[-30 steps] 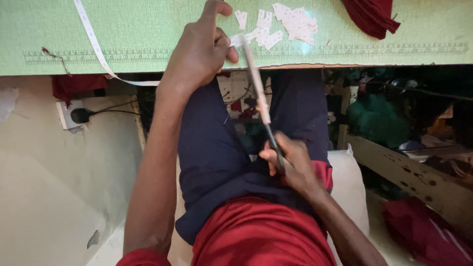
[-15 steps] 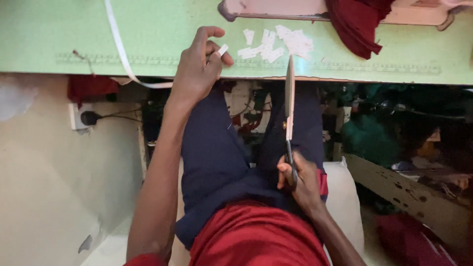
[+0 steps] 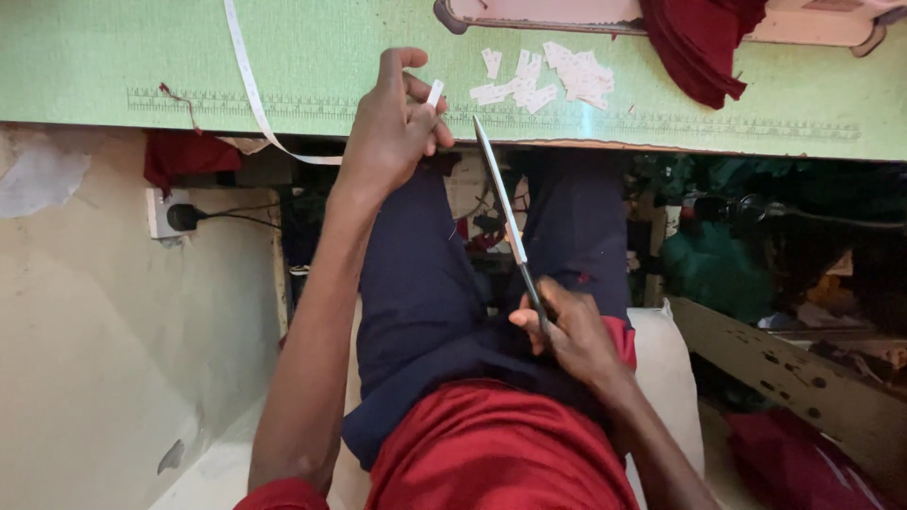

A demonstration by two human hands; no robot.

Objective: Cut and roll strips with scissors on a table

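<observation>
Across the top runs the green table (image 3: 113, 57), a flat matte surface with a printed ruler strip along its near edge. On its far side sits a pale pink, smooth, rounded machine base (image 3: 567, 14), and a heap of soft dark red cloth (image 3: 699, 42) is draped over it and onto the green. Below the table edge, dark navy trousers (image 3: 416, 283) cover the seated person's legs, and a red shirt (image 3: 491, 453) fills the bottom of the view. A narrow white tape (image 3: 248, 85) lies across the table and curls off its edge in a thin, limp ribbon. Now the scissors (image 3: 505, 212): long, slim, bright metal blades, closed together into one point, slanting up from the lap toward the table edge. The right hand (image 3: 572, 331) is wrapped around their dark handles, fingers closed tight over the lap. The left hand (image 3: 392, 123) is up at the table edge, thumb and fingertips pinched together on a small white strip (image 3: 435, 92), a short flat rectangle sticking up from the pinch. Just beyond lies a loose scatter of cut white pieces (image 3: 548, 80), small and papery.
</observation>
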